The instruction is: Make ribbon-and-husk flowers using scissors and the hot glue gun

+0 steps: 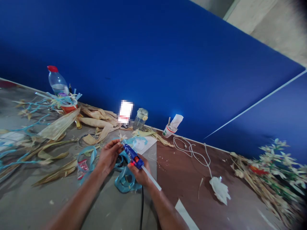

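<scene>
My right hand [141, 171] is wrapped round a blue hot glue gun [131, 155], with a whitish glue stick [151, 179] poking out of its back end. A small red light glows on the gun, and its black cord runs down toward me. In my left hand [109, 155], thumb and fingers pinch a small pale husk flower [122, 138] by its lower part, right at the gun's nozzle. Whether nozzle and flower touch, I cannot tell. Loops of light-blue ribbon [126, 182] lie beneath my hands.
Dried corn husks [98, 115] spread over the left and back. A bottle with a red cap [56, 80], a bright blurred screen [125, 111], a clear jar [140, 118] and a paper cup [169, 130] line the blue partition. A white cable [192, 149] and white flowers [280, 159] are at right.
</scene>
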### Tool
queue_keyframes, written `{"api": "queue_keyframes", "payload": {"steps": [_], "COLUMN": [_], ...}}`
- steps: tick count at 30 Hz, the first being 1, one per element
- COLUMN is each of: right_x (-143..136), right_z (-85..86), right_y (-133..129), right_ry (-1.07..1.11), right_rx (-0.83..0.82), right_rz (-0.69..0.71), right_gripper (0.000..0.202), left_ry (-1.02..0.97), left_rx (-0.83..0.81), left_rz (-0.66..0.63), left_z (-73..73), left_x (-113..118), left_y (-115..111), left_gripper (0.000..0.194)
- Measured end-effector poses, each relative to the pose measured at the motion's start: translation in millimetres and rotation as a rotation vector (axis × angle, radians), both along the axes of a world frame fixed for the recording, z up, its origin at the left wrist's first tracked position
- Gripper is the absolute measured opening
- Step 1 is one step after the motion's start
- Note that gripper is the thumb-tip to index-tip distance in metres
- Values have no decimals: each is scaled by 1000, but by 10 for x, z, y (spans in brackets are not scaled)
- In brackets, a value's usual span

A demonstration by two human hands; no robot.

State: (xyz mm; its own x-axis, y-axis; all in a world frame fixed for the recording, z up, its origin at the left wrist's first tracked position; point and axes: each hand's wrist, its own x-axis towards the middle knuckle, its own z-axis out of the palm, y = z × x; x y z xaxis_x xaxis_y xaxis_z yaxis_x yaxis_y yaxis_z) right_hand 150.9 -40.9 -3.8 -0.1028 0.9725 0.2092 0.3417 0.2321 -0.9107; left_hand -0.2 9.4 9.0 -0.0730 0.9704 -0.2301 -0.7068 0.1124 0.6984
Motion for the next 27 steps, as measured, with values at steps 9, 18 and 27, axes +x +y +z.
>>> {"api": "queue_keyframes", "payload": {"steps": [9,18,27], "right_x": [79,196,374], "right_z": [49,9,229], "right_y": [44,133,96], "right_ry": [-361,-931,-899], "right_rx": [150,-205,-166], "right_rz": [-182,-301,-222], "right_gripper": [19,35,30], "left_ry": [28,157,331], "left_rx": [38,98,141], "left_rz": [22,53,34], "left_z": [-105,-150,-146], "left_x": [-15,0,15], "left_y": [40,49,24], "left_gripper": [27,28,31]}}
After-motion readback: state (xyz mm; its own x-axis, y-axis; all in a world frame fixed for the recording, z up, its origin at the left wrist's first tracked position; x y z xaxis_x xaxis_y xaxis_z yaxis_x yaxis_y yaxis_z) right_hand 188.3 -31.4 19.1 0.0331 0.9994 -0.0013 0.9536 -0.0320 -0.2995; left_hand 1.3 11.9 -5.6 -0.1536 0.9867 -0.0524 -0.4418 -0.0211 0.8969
